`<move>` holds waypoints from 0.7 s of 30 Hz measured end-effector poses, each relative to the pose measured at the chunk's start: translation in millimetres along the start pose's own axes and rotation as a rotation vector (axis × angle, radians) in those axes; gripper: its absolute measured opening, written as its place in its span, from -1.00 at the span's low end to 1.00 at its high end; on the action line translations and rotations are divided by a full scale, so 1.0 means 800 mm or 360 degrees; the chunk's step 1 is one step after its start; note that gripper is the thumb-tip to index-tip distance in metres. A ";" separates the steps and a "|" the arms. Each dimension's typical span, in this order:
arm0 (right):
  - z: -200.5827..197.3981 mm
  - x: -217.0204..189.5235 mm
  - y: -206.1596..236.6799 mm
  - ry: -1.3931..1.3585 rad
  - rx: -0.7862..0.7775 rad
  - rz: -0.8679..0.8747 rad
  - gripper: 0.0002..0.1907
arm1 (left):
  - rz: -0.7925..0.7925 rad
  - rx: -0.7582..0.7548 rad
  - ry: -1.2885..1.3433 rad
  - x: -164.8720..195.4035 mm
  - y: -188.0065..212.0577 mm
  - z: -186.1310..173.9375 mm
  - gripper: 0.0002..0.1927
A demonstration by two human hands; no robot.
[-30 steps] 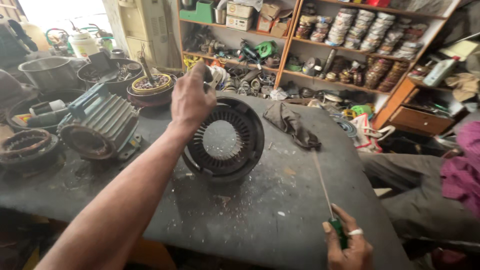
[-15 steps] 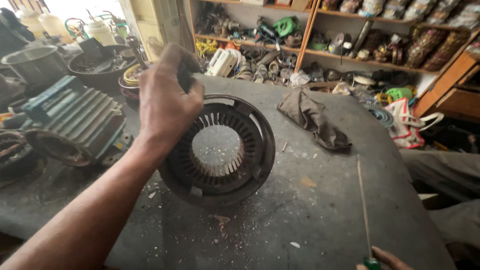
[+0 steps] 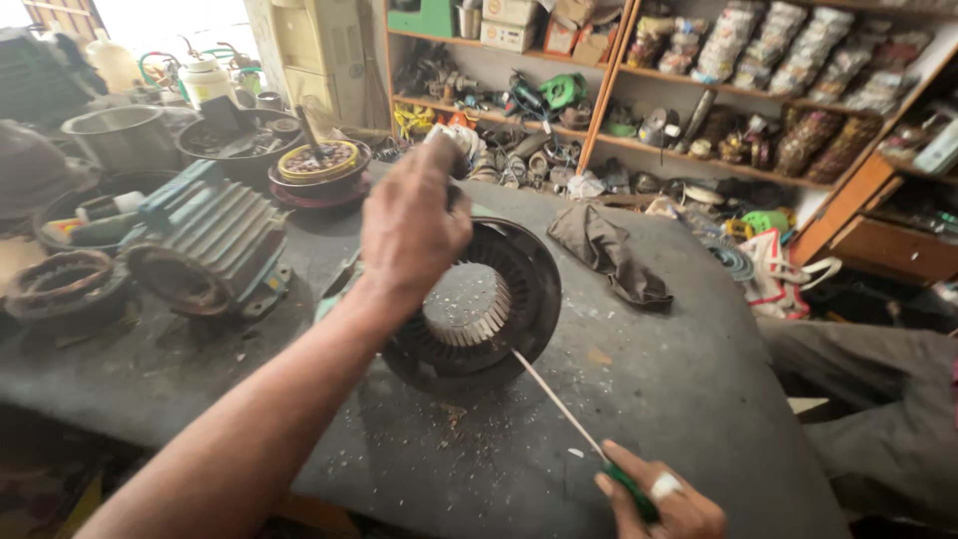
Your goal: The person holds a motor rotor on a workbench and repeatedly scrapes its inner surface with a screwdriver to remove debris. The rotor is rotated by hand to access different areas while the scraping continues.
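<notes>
1. Dark, slotted metal ring of a motor stator, tilted up on the grey, grit-strewn bench.
2. Left hand closed over the stator's upper rim, fingers curled tight on it.
3. Right hand clamped around a green-handled screwdriver, thin shaft tip touching the stator's lower right edge.
4. Crumpled dark rag just beyond; ribbed teal motor housing to the left.
5. Cardboard boxes and stacked wrapped packets up on wooden shelves.

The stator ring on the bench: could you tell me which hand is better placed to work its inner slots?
Right: the right hand holds the screwdriver, tip at the stator ring; the left hand steadies its top.
</notes>
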State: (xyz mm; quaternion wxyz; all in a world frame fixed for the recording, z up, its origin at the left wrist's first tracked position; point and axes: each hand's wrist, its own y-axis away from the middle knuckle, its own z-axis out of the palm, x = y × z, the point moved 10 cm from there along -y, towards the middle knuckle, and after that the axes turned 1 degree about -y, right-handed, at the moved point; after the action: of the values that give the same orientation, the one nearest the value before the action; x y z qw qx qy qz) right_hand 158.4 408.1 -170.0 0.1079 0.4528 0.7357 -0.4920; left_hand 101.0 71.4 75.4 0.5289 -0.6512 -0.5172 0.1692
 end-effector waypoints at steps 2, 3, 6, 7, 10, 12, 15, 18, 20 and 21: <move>-0.001 -0.045 -0.020 0.0215 -0.0024 0.0066 -0.68 | 0.0076 0.0033 -0.0026 0.012 0.004 -0.004 -0.69; 0.001 -0.053 -0.029 0.0233 -0.0059 0.0189 -0.68 | 0.0082 0.0051 0.0012 0.014 0.005 -0.005 -0.70; 0.000 -0.090 -0.043 0.0212 -0.0064 0.0144 -0.68 | 0.0102 0.0081 0.0070 0.020 0.009 -0.010 -0.70; -0.002 -0.103 -0.045 0.0208 -0.0042 0.0058 -0.67 | 0.0112 0.0097 0.0068 0.024 0.010 -0.013 -0.69; 0.000 -0.125 -0.047 0.0365 -0.0021 0.0019 -0.70 | 0.0123 0.0089 0.0050 0.038 0.013 -0.021 -0.70; 0.008 -0.140 -0.049 0.0464 0.0026 -0.0040 -0.77 | 0.0100 0.0003 0.0012 0.048 0.016 -0.021 -0.72; 0.029 -0.125 -0.067 0.0684 -0.0063 0.0104 -0.81 | 0.0085 -0.0230 -0.0051 0.059 0.018 -0.014 -0.70; 0.036 -0.110 -0.102 0.0855 -0.0091 -0.0153 -0.70 | 0.0225 -0.0473 -0.0117 0.065 0.015 -0.009 -0.61; 0.032 -0.073 -0.126 0.0913 -0.0189 -0.0120 -0.68 | 0.0398 -0.0608 -0.0186 0.072 0.011 -0.008 -0.53; 0.030 -0.039 -0.148 0.0932 -0.0282 0.0067 -0.70 | 0.0400 -0.0742 -0.0120 0.072 0.010 -0.002 -0.53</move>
State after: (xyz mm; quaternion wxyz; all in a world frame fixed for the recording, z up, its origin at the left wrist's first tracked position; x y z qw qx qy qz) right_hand 78.0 358.6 -88.5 -0.0595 0.5793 0.7660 -0.2723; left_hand 130.2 120.6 88.1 0.3200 -0.8078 -0.4767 0.1339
